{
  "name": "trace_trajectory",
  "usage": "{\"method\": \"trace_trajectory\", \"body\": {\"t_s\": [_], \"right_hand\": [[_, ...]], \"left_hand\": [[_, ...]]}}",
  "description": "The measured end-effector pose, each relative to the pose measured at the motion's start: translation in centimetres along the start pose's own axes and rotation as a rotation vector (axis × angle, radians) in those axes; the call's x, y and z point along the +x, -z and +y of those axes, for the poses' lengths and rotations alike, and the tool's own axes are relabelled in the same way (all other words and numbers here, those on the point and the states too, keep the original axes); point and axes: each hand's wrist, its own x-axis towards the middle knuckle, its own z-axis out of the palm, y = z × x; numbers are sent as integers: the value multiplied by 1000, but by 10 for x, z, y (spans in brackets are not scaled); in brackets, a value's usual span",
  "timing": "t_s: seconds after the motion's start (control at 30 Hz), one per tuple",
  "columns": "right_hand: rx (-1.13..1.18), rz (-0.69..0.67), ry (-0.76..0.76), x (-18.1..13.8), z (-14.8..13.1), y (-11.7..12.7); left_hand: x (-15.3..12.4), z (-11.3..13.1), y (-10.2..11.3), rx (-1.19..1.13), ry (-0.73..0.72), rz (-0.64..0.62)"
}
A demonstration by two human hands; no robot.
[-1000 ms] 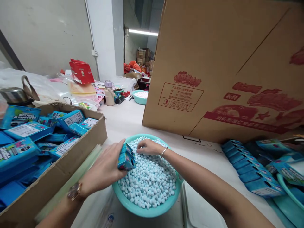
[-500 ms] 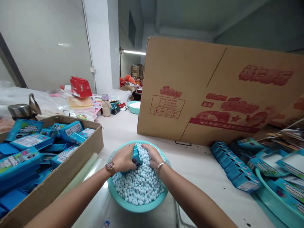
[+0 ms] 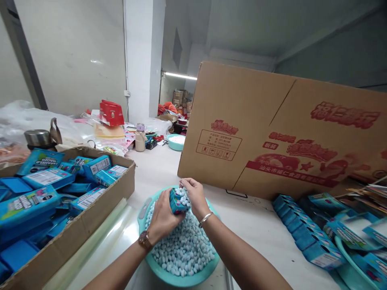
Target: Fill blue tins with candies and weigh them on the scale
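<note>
My left hand [image 3: 165, 215], with a watch at its wrist, is wrapped round a small blue printed box [image 3: 175, 201] and holds it tilted over the basin. Pale blue candies [image 3: 182, 196] fill the box's open end and heap over it. My right hand [image 3: 195, 197], a bangle at its wrist, is at that end, fingers pinched together against the box's far edge. What lies between its fingertips is hidden. Beneath both hands a turquoise basin [image 3: 169, 278] is heaped with more small pale blue candies [image 3: 184, 253].
On the left stands a cardboard tray [image 3: 87, 225] piled with blue boxes. A large printed carton [image 3: 223, 169] rises behind the basin. To the right are a row of blue boxes [image 3: 302, 229] and another turquoise basin [image 3: 347, 266] holding boxes. A bottle [image 3: 140, 139] stands farther back.
My left hand has lifted the box up from among the candies, and its open end is now full. My right hand has come out of the heap to the box's top. The view has shifted slightly.
</note>
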Motion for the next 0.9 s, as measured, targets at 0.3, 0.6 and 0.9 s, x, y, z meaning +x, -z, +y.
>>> {"method": "trace_trajectory", "body": {"t_s": [0.3,0.6,0.9], "right_hand": [[29,-2,-50,1,-1,-8],[30,-172,-177,-4,-19,-4],[95,-102,-175,-16,-28,0]], "left_hand": [[5,1,7,-14,-50,-66],[6,-3,9,-196,16,-111],[1,1,4,-319,46,-120]]}}
